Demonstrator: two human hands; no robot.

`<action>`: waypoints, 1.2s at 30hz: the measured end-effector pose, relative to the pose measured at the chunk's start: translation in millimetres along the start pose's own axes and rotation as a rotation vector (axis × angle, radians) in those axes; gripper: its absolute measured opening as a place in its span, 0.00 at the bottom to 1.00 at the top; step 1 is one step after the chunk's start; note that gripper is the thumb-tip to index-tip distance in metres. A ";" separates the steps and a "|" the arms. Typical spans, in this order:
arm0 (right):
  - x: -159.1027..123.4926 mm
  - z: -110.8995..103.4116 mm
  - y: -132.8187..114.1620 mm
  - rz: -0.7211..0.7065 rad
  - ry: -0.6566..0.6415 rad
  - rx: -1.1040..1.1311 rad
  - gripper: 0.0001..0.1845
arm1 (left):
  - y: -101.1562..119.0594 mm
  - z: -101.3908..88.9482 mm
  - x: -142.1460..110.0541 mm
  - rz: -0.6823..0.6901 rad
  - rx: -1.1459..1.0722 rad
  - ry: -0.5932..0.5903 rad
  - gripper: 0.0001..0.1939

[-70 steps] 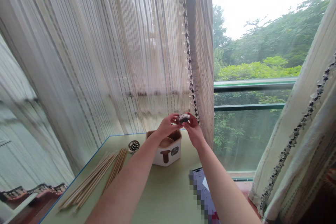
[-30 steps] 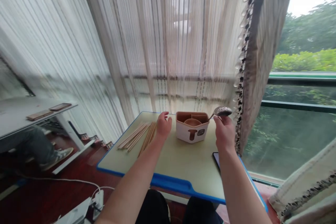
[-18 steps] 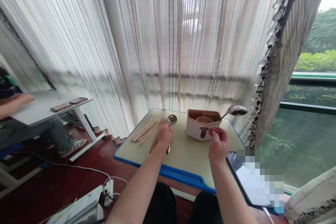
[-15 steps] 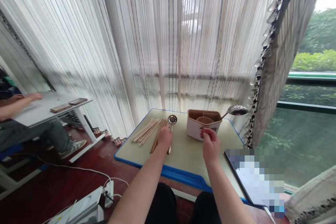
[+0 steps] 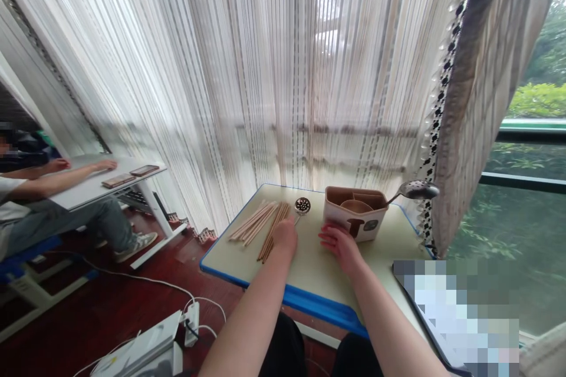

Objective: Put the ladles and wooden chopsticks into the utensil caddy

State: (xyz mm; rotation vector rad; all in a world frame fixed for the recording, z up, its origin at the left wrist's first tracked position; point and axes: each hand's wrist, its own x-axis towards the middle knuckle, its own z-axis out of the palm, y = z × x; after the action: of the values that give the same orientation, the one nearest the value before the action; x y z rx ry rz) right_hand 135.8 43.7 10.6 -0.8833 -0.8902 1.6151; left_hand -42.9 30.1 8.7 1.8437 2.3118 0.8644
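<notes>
My left hand is closed over the handle of a small perforated skimmer, whose round head points away from me. Its fingers are partly hidden. Just left of that hand lie darker brown chopsticks, and beyond them a spread bundle of paler chopsticks. My right hand is open, fingers apart, in front of the white and brown utensil holder. A larger slotted ladle stands in the holder's right side, its head leaning out over the rim.
The small table has a blue edge. A tablet-like device, partly blurred, lies at its right. Curtains hang behind. At left a person sits at a white table. A power strip and cables are on the left below.
My right hand has moved left and lower, its pinched fingers now spread. My left hand stays at the skimmer, whose handle now slants more. The view has shifted left.
</notes>
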 end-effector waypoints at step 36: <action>3.1 -0.7 6.1 0.021 -0.030 -0.023 0.11 | -8.6 -28.9 1.3 -0.276 -1.979 -0.234 0.11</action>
State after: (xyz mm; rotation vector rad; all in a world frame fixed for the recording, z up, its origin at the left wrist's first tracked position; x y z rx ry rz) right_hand 133.3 45.7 4.5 -0.8893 -0.9244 1.6430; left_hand -61.9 19.2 29.4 0.5416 0.5405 1.6355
